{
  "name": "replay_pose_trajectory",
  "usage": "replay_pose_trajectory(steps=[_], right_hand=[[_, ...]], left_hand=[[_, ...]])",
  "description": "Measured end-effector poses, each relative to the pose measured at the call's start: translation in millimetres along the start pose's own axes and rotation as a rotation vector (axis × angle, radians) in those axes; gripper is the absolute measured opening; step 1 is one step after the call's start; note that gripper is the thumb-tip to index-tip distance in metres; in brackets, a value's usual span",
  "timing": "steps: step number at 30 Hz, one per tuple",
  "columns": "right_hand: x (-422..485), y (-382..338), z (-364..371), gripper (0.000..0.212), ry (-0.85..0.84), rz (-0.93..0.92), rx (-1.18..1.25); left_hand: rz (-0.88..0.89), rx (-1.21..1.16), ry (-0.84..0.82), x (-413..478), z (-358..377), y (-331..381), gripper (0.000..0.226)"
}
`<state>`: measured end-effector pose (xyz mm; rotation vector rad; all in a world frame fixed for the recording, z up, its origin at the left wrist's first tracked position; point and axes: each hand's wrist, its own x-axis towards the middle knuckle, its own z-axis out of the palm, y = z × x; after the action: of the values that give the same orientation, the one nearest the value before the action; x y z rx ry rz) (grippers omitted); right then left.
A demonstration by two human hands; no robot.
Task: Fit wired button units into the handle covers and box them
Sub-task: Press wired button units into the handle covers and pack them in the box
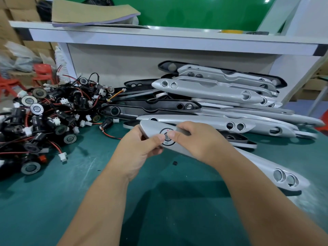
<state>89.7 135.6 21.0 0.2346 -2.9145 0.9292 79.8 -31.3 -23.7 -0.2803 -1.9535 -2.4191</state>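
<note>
A long silver handle cover (262, 162) lies slanted above the green table, held at its left end by both hands. A round button unit (166, 137) marked OFF sits in the cover's hole. My left hand (140, 150) grips the cover's left tip, thumb beside the button. My right hand (197, 139) wraps over the cover, its thumb pressing on the button face. The cover's far end shows two empty round holes (285, 177). The button's wires are hidden under the cover.
A tangled heap of black wired button units (44, 118) with red wires and white plugs fills the left. A stack of silver and black handle covers (221, 96) lies behind the hands under a white shelf (159, 39). A small black bit (175, 163) lies on the green mat.
</note>
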Motion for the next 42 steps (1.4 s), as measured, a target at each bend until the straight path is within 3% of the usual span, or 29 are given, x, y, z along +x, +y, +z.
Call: replay_pose_trajectory(steps=[16, 27, 35, 42], right_hand=[[-5, -8, 5, 0.044, 0.025, -0.013, -0.052], [-3, -3, 4, 0.036, 0.034, 0.014, -0.027], [-1, -2, 7, 0.039, 0.025, 0.033, -0.054], [-1, 0, 7, 0.038, 0.012, 0.051, -0.029]], left_hand=[[0.021, 0.006, 0.028, -1, 4, -2, 0.012], [-0.033, 0.012, -0.120, 0, -4, -3, 0.024], [-0.018, -0.066, 0.023, 1, 4, -6, 0.022], [-0.130, -0.111, 0.003, 0, 3, -1, 0.007]])
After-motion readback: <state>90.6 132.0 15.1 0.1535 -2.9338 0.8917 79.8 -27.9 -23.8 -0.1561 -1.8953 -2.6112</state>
